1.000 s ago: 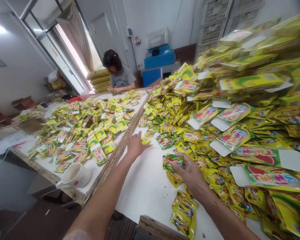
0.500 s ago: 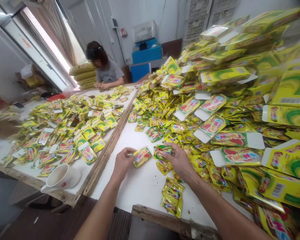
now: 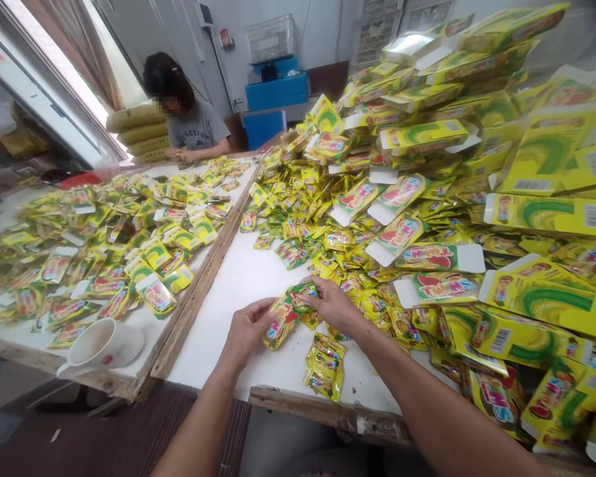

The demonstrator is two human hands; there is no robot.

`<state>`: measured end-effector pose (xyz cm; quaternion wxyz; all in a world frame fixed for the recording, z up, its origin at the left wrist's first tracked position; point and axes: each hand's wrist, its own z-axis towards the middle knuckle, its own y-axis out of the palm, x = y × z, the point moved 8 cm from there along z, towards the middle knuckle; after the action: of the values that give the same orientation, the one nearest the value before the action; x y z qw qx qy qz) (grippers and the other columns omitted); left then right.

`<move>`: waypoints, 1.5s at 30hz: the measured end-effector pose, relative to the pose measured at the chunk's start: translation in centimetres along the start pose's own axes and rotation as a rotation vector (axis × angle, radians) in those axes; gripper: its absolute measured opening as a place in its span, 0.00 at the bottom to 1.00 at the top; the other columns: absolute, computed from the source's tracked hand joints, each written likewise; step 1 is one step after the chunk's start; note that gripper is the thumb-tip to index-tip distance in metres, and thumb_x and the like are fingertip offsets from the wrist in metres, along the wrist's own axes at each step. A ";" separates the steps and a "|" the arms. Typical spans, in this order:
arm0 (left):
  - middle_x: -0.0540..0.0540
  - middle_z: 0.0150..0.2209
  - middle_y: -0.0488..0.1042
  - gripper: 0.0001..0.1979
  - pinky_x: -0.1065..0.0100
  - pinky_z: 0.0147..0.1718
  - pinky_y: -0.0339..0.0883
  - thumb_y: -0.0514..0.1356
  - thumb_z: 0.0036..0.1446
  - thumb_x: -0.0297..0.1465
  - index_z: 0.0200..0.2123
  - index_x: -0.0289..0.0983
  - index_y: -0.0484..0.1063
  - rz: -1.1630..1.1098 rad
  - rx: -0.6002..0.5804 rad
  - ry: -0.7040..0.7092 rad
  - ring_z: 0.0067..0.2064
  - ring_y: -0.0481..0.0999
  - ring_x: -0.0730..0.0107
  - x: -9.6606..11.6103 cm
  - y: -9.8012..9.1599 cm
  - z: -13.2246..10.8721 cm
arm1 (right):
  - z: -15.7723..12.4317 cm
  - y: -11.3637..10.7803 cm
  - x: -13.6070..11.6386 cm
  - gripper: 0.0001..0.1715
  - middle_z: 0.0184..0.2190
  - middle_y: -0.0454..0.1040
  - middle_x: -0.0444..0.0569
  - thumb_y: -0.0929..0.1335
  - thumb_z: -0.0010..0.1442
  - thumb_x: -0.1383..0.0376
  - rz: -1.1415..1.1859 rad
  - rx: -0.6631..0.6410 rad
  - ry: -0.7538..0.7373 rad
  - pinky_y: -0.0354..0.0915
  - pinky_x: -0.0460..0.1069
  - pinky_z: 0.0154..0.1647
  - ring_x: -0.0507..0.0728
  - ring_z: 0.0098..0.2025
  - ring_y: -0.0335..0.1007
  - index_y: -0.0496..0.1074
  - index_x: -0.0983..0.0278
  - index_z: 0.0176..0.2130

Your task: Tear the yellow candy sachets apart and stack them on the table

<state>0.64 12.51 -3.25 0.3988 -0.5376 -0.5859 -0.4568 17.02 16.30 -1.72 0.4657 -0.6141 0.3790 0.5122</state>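
Over the white table, my left hand is closed on a small yellow carton with a watermelon print, tilted in the fingers. My right hand pinches a green and red sachet. The sachet is against the carton's upper end; whether part of it is inside, I cannot tell. Just below my right hand lie several yellow sachets grouped together. Beyond both hands, loose sachets spread in a heap, and flat-looking yellow cartons with white flaps lie over it to the right.
A raised wooden strip divides the table. Left of it lies a wide heap of cartons, with a white cup near the front edge. Across the table sits another person. Cartons pile high at the right.
My right hand has brought the sachet leftward to the carton; they were apart before. The carton has turned more upright in my left hand. The whole view has shifted slightly.
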 end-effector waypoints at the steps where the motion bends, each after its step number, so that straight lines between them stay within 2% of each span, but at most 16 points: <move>1: 0.44 0.34 0.79 0.20 0.70 0.34 0.69 0.69 0.39 0.34 0.39 0.34 0.77 0.001 -0.034 -0.037 0.33 0.76 0.67 -0.3 0.5 0.0 | -0.1 0.2 -0.2 0.12 0.29 0.74 0.43 0.66 0.53 0.61 0.015 -0.025 -0.017 0.64 0.48 0.33 0.55 0.32 0.69 0.70 0.62 0.39; 6: 0.44 0.31 0.80 0.19 0.70 0.31 0.70 0.70 0.38 0.34 0.36 0.33 0.77 -0.028 -0.066 -0.072 0.30 0.77 0.67 0.0 1.2 -0.2 | -0.3 -0.6 -1.0 0.11 0.29 0.73 0.43 0.65 0.54 0.63 -0.128 0.010 -0.037 0.62 0.47 0.33 0.54 0.32 0.68 0.71 0.61 0.39; 11: 0.44 0.30 0.80 0.18 0.71 0.30 0.70 0.70 0.38 0.33 0.36 0.33 0.77 -0.001 -0.161 -0.064 0.29 0.77 0.68 0.8 1.3 -0.3 | -0.4 -1.4 -2.4 0.07 0.34 0.73 0.47 0.66 0.52 0.67 -0.309 0.015 -0.101 0.61 0.48 0.37 0.55 0.37 0.67 0.73 0.63 0.34; 16: 0.45 0.30 0.80 0.17 0.71 0.31 0.70 0.71 0.36 0.31 0.34 0.33 0.77 -0.002 -0.201 -0.132 0.29 0.77 0.69 0.1 1.7 -0.2 | -0.9 -0.8 -3.0 0.12 0.27 0.71 0.42 0.67 0.49 0.70 -0.380 0.033 -0.117 0.59 0.47 0.34 0.53 0.31 0.65 0.72 0.62 0.37; 20: 0.46 0.28 0.79 0.17 0.72 0.30 0.69 0.71 0.37 0.32 0.33 0.33 0.77 -0.036 -0.194 -0.191 0.28 0.76 0.71 -0.4 2.1 -0.4 | -1.1 -0.3 -3.2 0.08 0.26 0.69 0.41 0.67 0.49 0.69 -0.303 0.062 -0.159 0.59 0.46 0.34 0.52 0.31 0.65 0.69 0.62 0.34; 23: 0.46 0.27 0.79 0.17 0.74 0.26 0.67 0.69 0.41 0.33 0.36 0.32 0.77 -0.048 -0.283 -0.267 0.25 0.75 0.73 -0.7 3.0 -0.9 | -1.1 -0.9 -3.1 0.07 0.28 0.70 0.42 0.68 0.48 0.66 -0.197 0.153 -0.176 0.61 0.47 0.36 0.53 0.33 0.66 0.67 0.62 0.32; 26: 0.46 0.26 0.78 0.16 0.75 0.23 0.65 0.70 0.40 0.31 0.35 0.32 0.76 -0.066 -0.337 -0.303 0.23 0.74 0.75 -0.7 3.6 -1.2 | -1.3 -1.2 -3.5 0.05 0.28 0.70 0.43 0.68 0.50 0.65 -0.199 0.216 -0.211 0.61 0.48 0.36 0.54 0.33 0.67 0.67 0.62 0.31; 29: 0.46 0.25 0.78 0.15 0.76 0.22 0.65 0.70 0.39 0.31 0.33 0.31 0.76 -0.123 -0.306 -0.304 0.22 0.73 0.75 -0.6 3.3 -1.3 | -1.7 -0.9 -3.9 0.05 0.30 0.71 0.44 0.67 0.52 0.65 -0.214 0.207 -0.227 0.62 0.48 0.37 0.54 0.34 0.67 0.68 0.62 0.32; 33: 0.46 0.25 0.78 0.16 0.75 0.25 0.66 0.70 0.39 0.30 0.34 0.31 0.76 -0.195 -0.265 -0.273 0.24 0.74 0.74 -0.3 2.5 -1.2 | -1.8 -0.4 -3.9 0.16 0.37 0.73 0.46 0.69 0.50 0.61 -0.148 0.091 -0.188 0.63 0.49 0.39 0.55 0.38 0.68 0.68 0.61 0.41; 35: 0.45 0.27 0.79 0.16 0.76 0.25 0.66 0.70 0.40 0.30 0.35 0.31 0.77 -0.182 -0.273 -0.266 0.24 0.75 0.74 -0.3 2.2 -1.2 | -1.7 -0.2 -4.0 0.20 0.38 0.73 0.46 0.71 0.47 0.61 -0.140 0.037 -0.178 0.64 0.49 0.41 0.55 0.41 0.68 0.68 0.61 0.42; 38: 0.45 0.27 0.79 0.18 0.75 0.24 0.65 0.70 0.40 0.31 0.37 0.32 0.77 -0.135 -0.286 -0.267 0.24 0.74 0.73 -0.5 2.0 -1.1 | -1.8 -0.3 -4.3 0.17 0.36 0.74 0.45 0.72 0.46 0.65 -0.200 0.046 -0.176 0.63 0.50 0.42 0.56 0.40 0.69 0.70 0.61 0.38; 41: 0.45 0.28 0.79 0.22 0.73 0.27 0.67 0.70 0.39 0.32 0.41 0.33 0.76 -0.104 -0.269 -0.227 0.26 0.76 0.70 -0.4 1.9 -0.9 | -1.9 0.0 -4.7 0.09 0.33 0.75 0.46 0.70 0.49 0.68 -0.267 0.055 -0.203 0.63 0.51 0.42 0.56 0.38 0.70 0.72 0.61 0.35; 45: 0.45 0.31 0.80 0.24 0.70 0.30 0.68 0.69 0.40 0.34 0.43 0.34 0.75 -0.097 -0.212 -0.150 0.28 0.77 0.68 0.1 2.0 -0.8 | -1.8 0.0 -4.1 0.10 0.37 0.74 0.49 0.68 0.52 0.63 -0.153 0.054 -0.178 0.64 0.50 0.41 0.55 0.39 0.71 0.71 0.62 0.37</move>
<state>2.63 11.77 -2.68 0.2723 -0.5805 -0.5877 -0.4934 16.75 14.56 2.36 0.5515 -0.5806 0.3020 0.5173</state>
